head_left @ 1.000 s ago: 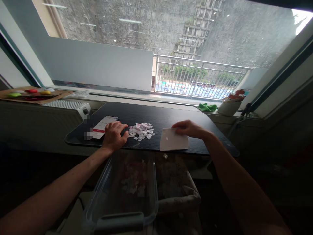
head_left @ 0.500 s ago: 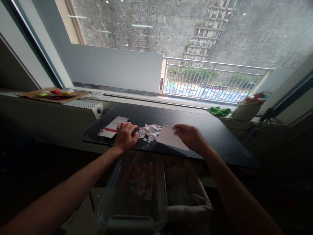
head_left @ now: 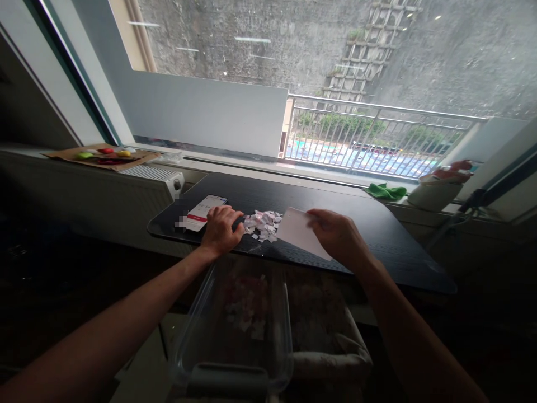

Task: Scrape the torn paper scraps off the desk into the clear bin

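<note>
My right hand (head_left: 339, 232) is closed on the upper right edge of a white card (head_left: 302, 232), held tilted over the black table (head_left: 344, 210). The card's left edge is beside a heap of small torn paper pieces (head_left: 264, 223). On the heap's other side, my left hand (head_left: 222, 229) rests at the table's front edge, thumb and forefinger apart with a dark gap between them. A phone (head_left: 205, 212) with a white and red screen lies just behind that hand, which partly covers it.
Below the table edge stands a clear plastic box (head_left: 287, 336) with paper pieces inside. A cloth-lined container (head_left: 335, 358) is to its right. The windowsill holds a green cloth (head_left: 385, 192), a pot (head_left: 434, 193) and a brown board (head_left: 138, 160). A radiator (head_left: 168, 182) stands left.
The whole view has shifted slightly, moving the scene to the right in the picture. My right hand still holds the card, which stands slightly apart from the paper heap.
</note>
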Available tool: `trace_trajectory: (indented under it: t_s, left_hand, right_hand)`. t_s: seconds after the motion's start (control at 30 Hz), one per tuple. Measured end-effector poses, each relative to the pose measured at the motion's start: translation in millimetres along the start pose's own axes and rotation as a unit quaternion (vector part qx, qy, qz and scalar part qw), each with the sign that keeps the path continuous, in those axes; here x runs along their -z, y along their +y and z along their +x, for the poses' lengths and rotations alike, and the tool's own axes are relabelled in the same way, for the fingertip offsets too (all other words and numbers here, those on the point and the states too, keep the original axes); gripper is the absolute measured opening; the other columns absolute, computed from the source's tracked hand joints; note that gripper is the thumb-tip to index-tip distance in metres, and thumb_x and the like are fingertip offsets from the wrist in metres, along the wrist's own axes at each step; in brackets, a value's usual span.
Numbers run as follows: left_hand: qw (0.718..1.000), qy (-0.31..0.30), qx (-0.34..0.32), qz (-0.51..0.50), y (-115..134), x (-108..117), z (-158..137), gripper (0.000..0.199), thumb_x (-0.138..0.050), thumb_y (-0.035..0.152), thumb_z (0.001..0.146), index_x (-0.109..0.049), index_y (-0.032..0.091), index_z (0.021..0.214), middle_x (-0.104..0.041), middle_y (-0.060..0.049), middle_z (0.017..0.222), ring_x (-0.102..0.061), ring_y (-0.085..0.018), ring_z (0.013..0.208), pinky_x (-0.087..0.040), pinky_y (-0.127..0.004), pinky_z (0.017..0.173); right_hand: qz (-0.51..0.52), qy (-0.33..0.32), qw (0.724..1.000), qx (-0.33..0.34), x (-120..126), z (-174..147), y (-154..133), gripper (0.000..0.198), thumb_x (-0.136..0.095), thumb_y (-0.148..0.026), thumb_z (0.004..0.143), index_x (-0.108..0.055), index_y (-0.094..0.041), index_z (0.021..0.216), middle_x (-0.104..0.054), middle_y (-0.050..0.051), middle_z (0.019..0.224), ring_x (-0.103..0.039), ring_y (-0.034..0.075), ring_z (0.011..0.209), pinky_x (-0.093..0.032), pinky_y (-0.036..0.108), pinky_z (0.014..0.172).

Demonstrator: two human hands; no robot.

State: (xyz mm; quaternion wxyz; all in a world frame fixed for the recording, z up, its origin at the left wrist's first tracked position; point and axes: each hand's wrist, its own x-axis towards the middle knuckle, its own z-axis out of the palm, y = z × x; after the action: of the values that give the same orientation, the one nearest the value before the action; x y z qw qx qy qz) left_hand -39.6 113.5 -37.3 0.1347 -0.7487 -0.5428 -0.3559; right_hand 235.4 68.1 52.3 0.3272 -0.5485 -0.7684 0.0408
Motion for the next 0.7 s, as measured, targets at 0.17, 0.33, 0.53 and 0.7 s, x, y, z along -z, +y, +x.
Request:
trace_trajectory:
  t_s: [0.17,0.33,0.53,0.7]
  left_hand:
    - [1.000,-0.006,0.003,-0.002,1,1,0,0.026,-0.049,0.029,0.081,-0.067,0.020,0.098,-0.068,-0.008,0.096,-0.055,-0.030,0.112,-0.036,-0.049,0.104]
    - [1.000,-0.015,0.008,-0.003,2,3,1,0.027,-0.049,0.029,0.081,-0.068,0.019,0.099,-0.068,-0.010,0.098,-0.054,-0.031,0.113,-0.035,-0.051,0.104]
    - [1.000,-0.022,0.013,-0.007,2,4,1,0.027,-0.050,0.029,0.081,-0.068,0.021,0.099,-0.067,-0.009,0.097,-0.054,-0.031,0.112,-0.035,-0.050,0.103]
    - [1.000,-0.025,0.017,-0.008,4,5,1,0.028,-0.050,0.028,0.081,-0.068,0.019,0.100,-0.067,-0.010,0.097,-0.053,-0.032,0.113,-0.034,-0.051,0.104]
  right_hand:
    - [-0.038,-0.022,0.998,-0.043,8,1,4,0.033,-0.053,-0.017,0.083,-0.073,-0.018,0.109,-0.077,0.007,0.097,-0.070,0.023,0.087,-0.050,0.030,0.078]
    - [-0.033,-0.001,0.999,-0.030,13,-6,6,0.031,-0.054,-0.020,0.081,-0.074,-0.021,0.105,-0.077,0.005,0.092,-0.070,0.022,0.083,-0.050,0.029,0.078]
    - [0.007,-0.015,1.000,-0.002,1,-1,-2,0.033,-0.054,-0.015,0.080,-0.074,-0.022,0.105,-0.077,0.004,0.096,-0.069,0.021,0.083,-0.051,0.029,0.076]
    - [-0.006,-0.033,0.999,0.001,10,-7,-3,0.030,-0.055,-0.017,0.080,-0.075,-0.022,0.101,-0.077,0.004,0.094,-0.070,0.022,0.084,-0.051,0.030,0.079]
